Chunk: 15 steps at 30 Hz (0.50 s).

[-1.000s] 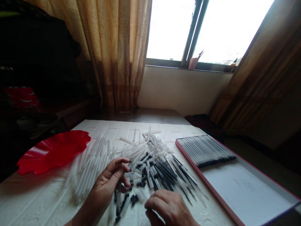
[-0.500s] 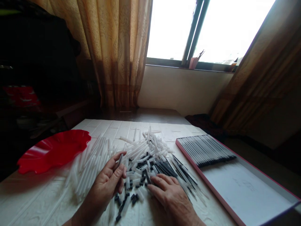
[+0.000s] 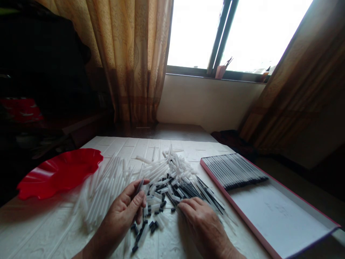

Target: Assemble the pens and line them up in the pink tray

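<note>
Between left fingers [image 3: 137, 202], a slender piece [image 3: 140, 185]

On my white table [image 3: 167, 248] lie a red dish [image 3: 63, 172], clear tubes [image 3: 104, 192], dark rods [image 3: 189, 190], a pink-edged tray [image 3: 272, 216] and, I think, black caps [image 3: 153, 228].

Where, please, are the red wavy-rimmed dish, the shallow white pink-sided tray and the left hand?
Red wavy-rimmed dish [image 3: 63, 173], head view: inner surface.
Shallow white pink-sided tray [image 3: 288, 226], head view: bare floor.
Left hand [image 3: 124, 207], head view: its middle.
</note>
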Tool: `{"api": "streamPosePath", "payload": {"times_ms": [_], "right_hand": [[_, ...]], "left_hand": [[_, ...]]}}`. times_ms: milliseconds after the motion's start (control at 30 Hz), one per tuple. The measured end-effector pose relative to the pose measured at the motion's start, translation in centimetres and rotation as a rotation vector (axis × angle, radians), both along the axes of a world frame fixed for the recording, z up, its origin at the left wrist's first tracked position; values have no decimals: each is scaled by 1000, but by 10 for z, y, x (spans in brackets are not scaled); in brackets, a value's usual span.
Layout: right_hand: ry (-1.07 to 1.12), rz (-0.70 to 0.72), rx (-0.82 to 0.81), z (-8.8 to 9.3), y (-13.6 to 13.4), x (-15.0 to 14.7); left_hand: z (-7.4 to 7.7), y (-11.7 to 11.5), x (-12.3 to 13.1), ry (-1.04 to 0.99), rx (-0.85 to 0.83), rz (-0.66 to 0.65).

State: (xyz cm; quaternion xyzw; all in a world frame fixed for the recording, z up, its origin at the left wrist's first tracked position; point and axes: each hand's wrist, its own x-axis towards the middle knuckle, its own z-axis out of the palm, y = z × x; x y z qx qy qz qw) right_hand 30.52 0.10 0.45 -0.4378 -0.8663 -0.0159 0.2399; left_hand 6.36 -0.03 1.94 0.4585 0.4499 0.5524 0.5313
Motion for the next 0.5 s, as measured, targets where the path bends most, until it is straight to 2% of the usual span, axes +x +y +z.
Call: {"api": "streamPosePath", "payload": {"times_ms": [300, 367, 500], "right_hand": [[16, -35, 41, 2, -2, 1], [87, -15, 26, 5, -4, 2], [207, 20, -64, 5, -5, 1]], "left_hand": [[1, -4, 2, 22, 10, -20], [4, -6, 2, 69, 18, -22], [13, -11, 3, 248, 77, -109]]}}
